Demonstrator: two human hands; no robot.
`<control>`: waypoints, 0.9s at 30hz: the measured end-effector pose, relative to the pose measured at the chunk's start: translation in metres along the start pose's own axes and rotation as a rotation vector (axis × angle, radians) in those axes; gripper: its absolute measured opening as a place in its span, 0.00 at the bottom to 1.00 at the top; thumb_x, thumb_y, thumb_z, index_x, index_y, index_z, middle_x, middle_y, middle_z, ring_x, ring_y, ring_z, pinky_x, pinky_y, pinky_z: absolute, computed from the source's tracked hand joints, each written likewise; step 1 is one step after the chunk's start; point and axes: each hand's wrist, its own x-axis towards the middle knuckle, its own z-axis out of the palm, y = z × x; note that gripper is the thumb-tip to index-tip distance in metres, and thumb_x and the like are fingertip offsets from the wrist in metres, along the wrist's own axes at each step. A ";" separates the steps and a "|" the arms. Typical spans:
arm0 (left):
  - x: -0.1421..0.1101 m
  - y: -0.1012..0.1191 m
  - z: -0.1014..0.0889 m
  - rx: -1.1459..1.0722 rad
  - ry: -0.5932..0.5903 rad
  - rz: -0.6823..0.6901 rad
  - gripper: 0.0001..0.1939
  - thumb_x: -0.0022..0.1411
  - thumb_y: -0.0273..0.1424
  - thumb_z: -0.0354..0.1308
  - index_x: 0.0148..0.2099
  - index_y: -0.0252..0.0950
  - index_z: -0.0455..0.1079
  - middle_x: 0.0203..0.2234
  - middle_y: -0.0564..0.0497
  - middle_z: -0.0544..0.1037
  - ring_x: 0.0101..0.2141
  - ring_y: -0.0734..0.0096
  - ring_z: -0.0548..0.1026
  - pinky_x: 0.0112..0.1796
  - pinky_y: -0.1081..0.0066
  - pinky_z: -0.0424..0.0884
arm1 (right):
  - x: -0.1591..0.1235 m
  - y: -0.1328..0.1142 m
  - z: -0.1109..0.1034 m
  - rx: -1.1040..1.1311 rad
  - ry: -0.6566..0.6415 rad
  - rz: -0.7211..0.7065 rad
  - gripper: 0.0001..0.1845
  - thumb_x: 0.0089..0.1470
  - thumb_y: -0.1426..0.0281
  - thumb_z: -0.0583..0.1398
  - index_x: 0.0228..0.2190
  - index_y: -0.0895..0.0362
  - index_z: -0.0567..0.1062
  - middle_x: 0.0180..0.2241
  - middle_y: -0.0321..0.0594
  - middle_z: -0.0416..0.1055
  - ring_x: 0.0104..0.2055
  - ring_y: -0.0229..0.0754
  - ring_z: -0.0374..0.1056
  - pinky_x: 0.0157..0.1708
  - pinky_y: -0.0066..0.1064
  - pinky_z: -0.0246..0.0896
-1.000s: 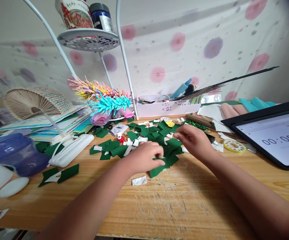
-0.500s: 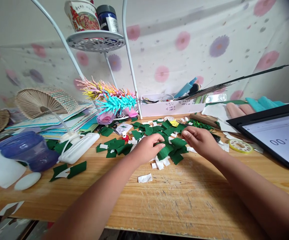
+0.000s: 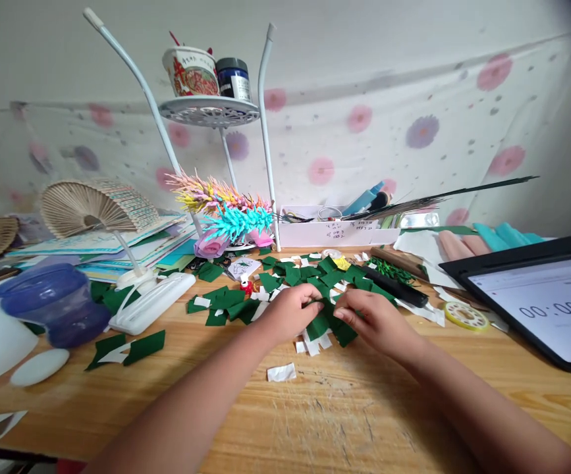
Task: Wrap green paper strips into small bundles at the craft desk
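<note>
My left hand (image 3: 292, 313) is closed in a pinch over the pile, with a piece of green crepe paper (image 3: 317, 325) at its fingertips. My right hand (image 3: 371, 319) is just to its right, thumb and forefinger pressed together; whatever lies between them is too small to make out. Around and behind both hands spread many green paper pieces (image 3: 218, 301), mixed with white paper scraps (image 3: 309, 345). A single white strip (image 3: 282, 372) lies on the wooden table (image 3: 344, 415) nearer to me. A small red and white figure (image 3: 246, 286) sits among the pieces.
On the left are a purple container (image 3: 53, 303), a white glue gun (image 3: 154, 304) and a folding fan (image 3: 97, 207). A stand (image 3: 211, 112) holds a bowl and jar behind colourful fuzzy stems (image 3: 238, 222). At right are a tape roll (image 3: 467, 316) and a tablet (image 3: 552, 309).
The right hand has moved left and closer to the left hand, uncovering a black rod-like object behind it. The view has tilted up a little. The left hand keeps its pinch.
</note>
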 end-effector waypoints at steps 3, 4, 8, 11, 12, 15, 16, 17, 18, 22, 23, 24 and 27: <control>-0.002 0.001 0.004 -0.023 -0.007 0.000 0.07 0.53 0.32 0.49 0.32 0.33 0.64 0.24 0.53 0.71 0.24 0.76 0.67 0.24 0.77 0.61 | -0.001 -0.004 0.004 -0.030 -0.029 -0.008 0.12 0.52 0.65 0.51 0.21 0.57 0.66 0.21 0.37 0.66 0.26 0.38 0.61 0.26 0.27 0.54; -0.003 0.004 0.005 -0.015 0.009 0.007 0.08 0.53 0.32 0.48 0.31 0.33 0.64 0.23 0.53 0.70 0.24 0.76 0.66 0.23 0.77 0.60 | 0.000 -0.004 0.005 -0.051 -0.044 -0.005 0.13 0.51 0.64 0.51 0.20 0.57 0.66 0.20 0.37 0.65 0.25 0.38 0.60 0.25 0.27 0.53; -0.008 0.019 0.003 0.105 0.094 0.167 0.06 0.52 0.29 0.49 0.26 0.34 0.63 0.22 0.54 0.66 0.27 0.76 0.65 0.29 0.76 0.61 | 0.001 0.004 0.003 -0.109 -0.032 0.021 0.16 0.51 0.63 0.51 0.18 0.57 0.65 0.18 0.36 0.62 0.23 0.37 0.58 0.23 0.26 0.51; -0.007 0.022 -0.004 0.155 0.105 0.254 0.05 0.51 0.27 0.49 0.26 0.34 0.63 0.25 0.54 0.65 0.30 0.75 0.65 0.32 0.75 0.61 | 0.001 0.012 -0.004 -0.117 0.041 0.044 0.17 0.51 0.63 0.51 0.17 0.58 0.65 0.17 0.36 0.61 0.21 0.35 0.57 0.21 0.25 0.49; -0.005 0.020 -0.007 0.153 0.114 0.231 0.05 0.51 0.27 0.49 0.26 0.34 0.63 0.24 0.54 0.65 0.29 0.75 0.65 0.32 0.75 0.61 | 0.001 0.014 -0.006 -0.115 0.043 0.032 0.17 0.51 0.63 0.51 0.17 0.57 0.65 0.17 0.35 0.61 0.21 0.35 0.56 0.21 0.25 0.49; -0.001 0.010 -0.009 0.110 0.104 0.091 0.06 0.52 0.30 0.48 0.27 0.34 0.63 0.21 0.55 0.66 0.25 0.76 0.64 0.27 0.76 0.61 | 0.000 0.015 -0.009 -0.137 0.033 -0.030 0.17 0.51 0.63 0.51 0.16 0.58 0.64 0.16 0.35 0.60 0.21 0.35 0.56 0.22 0.25 0.48; 0.000 0.007 -0.008 0.094 0.092 0.055 0.06 0.52 0.31 0.48 0.28 0.34 0.63 0.21 0.56 0.66 0.24 0.77 0.64 0.26 0.77 0.60 | 0.000 0.013 -0.008 -0.151 0.031 -0.047 0.17 0.51 0.64 0.51 0.16 0.58 0.64 0.16 0.35 0.60 0.21 0.35 0.56 0.22 0.25 0.48; 0.000 0.005 -0.006 0.084 0.081 0.029 0.07 0.53 0.31 0.48 0.29 0.34 0.63 0.20 0.56 0.67 0.23 0.77 0.64 0.25 0.77 0.60 | 0.000 0.012 -0.007 -0.164 0.027 -0.064 0.17 0.51 0.64 0.51 0.15 0.58 0.64 0.16 0.36 0.60 0.22 0.36 0.56 0.23 0.25 0.48; -0.001 0.005 -0.003 0.083 0.071 0.014 0.07 0.52 0.32 0.48 0.30 0.34 0.64 0.20 0.55 0.67 0.22 0.77 0.64 0.24 0.77 0.60 | 0.001 0.009 -0.005 -0.170 0.018 -0.085 0.17 0.51 0.64 0.52 0.15 0.58 0.64 0.16 0.36 0.60 0.22 0.36 0.56 0.23 0.25 0.48; -0.006 0.014 0.005 0.089 0.040 0.003 0.09 0.52 0.31 0.48 0.31 0.34 0.67 0.22 0.54 0.71 0.23 0.77 0.65 0.23 0.78 0.60 | 0.001 0.002 0.003 -0.171 -0.026 -0.155 0.16 0.51 0.63 0.52 0.18 0.58 0.66 0.18 0.37 0.63 0.24 0.36 0.58 0.24 0.25 0.49; -0.007 0.017 0.006 0.095 0.028 0.008 0.09 0.52 0.31 0.47 0.31 0.34 0.67 0.22 0.54 0.71 0.23 0.77 0.65 0.23 0.78 0.60 | 0.001 0.001 0.004 -0.178 -0.028 -0.143 0.15 0.51 0.63 0.52 0.18 0.58 0.67 0.19 0.37 0.63 0.24 0.37 0.59 0.24 0.25 0.49; -0.008 0.020 0.005 0.107 0.019 0.017 0.09 0.52 0.30 0.47 0.31 0.34 0.67 0.22 0.54 0.71 0.22 0.77 0.65 0.23 0.78 0.59 | 0.001 0.000 0.005 -0.189 -0.026 -0.117 0.15 0.51 0.63 0.53 0.19 0.58 0.67 0.19 0.37 0.64 0.25 0.37 0.59 0.24 0.25 0.49; -0.009 0.022 0.003 0.162 -0.019 0.053 0.09 0.52 0.30 0.47 0.30 0.33 0.68 0.20 0.54 0.69 0.22 0.77 0.64 0.21 0.78 0.58 | 0.000 -0.001 0.002 -0.226 -0.010 -0.022 0.13 0.49 0.64 0.55 0.19 0.58 0.67 0.20 0.37 0.64 0.25 0.37 0.60 0.23 0.24 0.49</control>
